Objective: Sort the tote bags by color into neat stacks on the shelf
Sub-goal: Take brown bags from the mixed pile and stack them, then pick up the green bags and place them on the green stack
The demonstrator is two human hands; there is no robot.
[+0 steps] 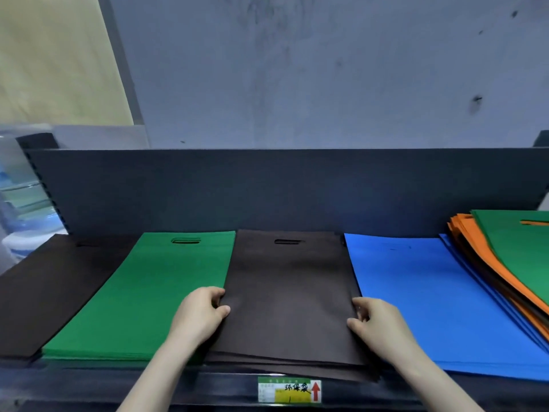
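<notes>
Both pinch brown stack (288,292): left hand (202,313), right hand (377,322) | black shelf (89,382) (labelled) | grey wall (326,69)

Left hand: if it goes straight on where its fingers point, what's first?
The stack of flat dark brown fabric tote bags: the left hand pinches its left edge, fingers aimed right. Past it, likely the right hand.

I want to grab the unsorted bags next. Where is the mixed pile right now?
In the head view, the mixed pile lies at the far right of the shelf, overlapping the blue stack, with a green bag on top.
</notes>
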